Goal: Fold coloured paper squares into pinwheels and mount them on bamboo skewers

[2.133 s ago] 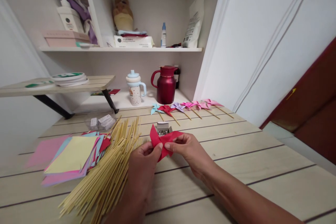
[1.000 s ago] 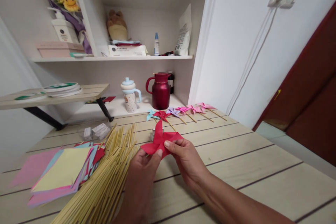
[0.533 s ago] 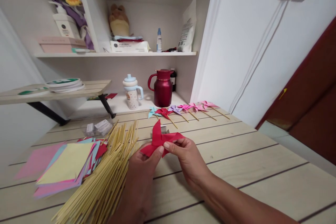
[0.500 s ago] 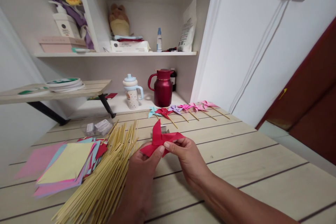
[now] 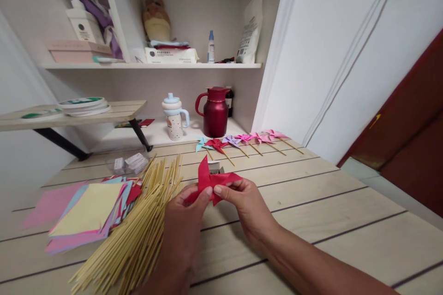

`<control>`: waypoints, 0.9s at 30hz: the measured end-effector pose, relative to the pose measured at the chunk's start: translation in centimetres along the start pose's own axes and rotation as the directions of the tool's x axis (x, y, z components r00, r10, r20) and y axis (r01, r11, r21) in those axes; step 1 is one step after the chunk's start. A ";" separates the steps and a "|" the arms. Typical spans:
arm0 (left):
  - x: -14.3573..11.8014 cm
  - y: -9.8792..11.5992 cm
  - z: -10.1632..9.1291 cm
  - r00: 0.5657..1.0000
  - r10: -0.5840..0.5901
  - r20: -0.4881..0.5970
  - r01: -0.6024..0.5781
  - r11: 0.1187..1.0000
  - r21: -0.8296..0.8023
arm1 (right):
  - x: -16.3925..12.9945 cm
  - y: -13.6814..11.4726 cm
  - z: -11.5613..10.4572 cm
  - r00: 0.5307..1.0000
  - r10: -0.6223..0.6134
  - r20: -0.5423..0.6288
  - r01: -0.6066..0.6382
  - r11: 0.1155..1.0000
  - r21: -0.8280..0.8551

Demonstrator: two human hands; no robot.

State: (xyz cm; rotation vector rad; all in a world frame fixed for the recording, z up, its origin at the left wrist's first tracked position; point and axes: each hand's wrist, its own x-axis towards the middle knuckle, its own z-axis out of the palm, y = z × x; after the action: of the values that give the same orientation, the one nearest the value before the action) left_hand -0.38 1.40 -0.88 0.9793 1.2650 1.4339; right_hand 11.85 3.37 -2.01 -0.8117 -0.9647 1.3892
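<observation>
A red paper pinwheel (image 5: 205, 176) without a stick is held up above the table, one blade pointing upward and another to the right. My left hand (image 5: 188, 203) pinches its lower left part, the thumb pressed near the centre. On the other side my right hand (image 5: 242, 198) grips it with thumb and fingers, the thumb also near the centre. Partly hidden behind the pinwheel stands a small open box (image 5: 216, 168). To the left of my left hand lies a large bundle of thin wooden sticks (image 5: 138, 226).
A stack of coloured paper squares (image 5: 88, 209) lies left of the sticks, with small clear boxes (image 5: 134, 161) behind it. Several finished pinwheels on sticks (image 5: 244, 139) line the back edge. Behind them stand a red jug (image 5: 215, 113) and a cup (image 5: 175, 120). A small raised shelf (image 5: 126, 109) is at left.
My left thumb has moved up and inward toward the pinwheel's centre, and the left hand has shifted slightly left. The pinwheel's upright blade leans a little further left. The camera view has shifted slightly.
</observation>
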 end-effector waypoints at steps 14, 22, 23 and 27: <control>1.1 -1.2 -1.2 0.991 -0.104 -0.079 0.097 0.991 -0.090 | 0.3 0.4 -0.1 0.997 0.066 0.046 -0.069 0.996 0.063; 0.6 -1.1 -1.0 0.991 -0.108 -0.077 0.098 0.988 -0.122 | 0.0 0.1 0.3 0.993 0.071 0.093 -0.078 0.994 0.076; 0.5 -1.0 -0.9 0.992 -0.105 -0.065 0.096 0.986 -0.134 | 0.0 0.2 0.2 0.993 0.072 0.092 -0.078 0.995 0.066; 0.3 -1.0 -0.6 0.992 -0.126 -0.032 0.119 0.978 -0.169 | 0.0 0.2 0.1 0.995 0.073 0.075 -0.074 0.997 0.013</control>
State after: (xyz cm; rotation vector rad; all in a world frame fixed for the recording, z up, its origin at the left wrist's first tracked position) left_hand -0.90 1.57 -1.94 0.7499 1.1934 1.4452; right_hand 11.68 3.35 -2.18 -0.7953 -0.9879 1.4979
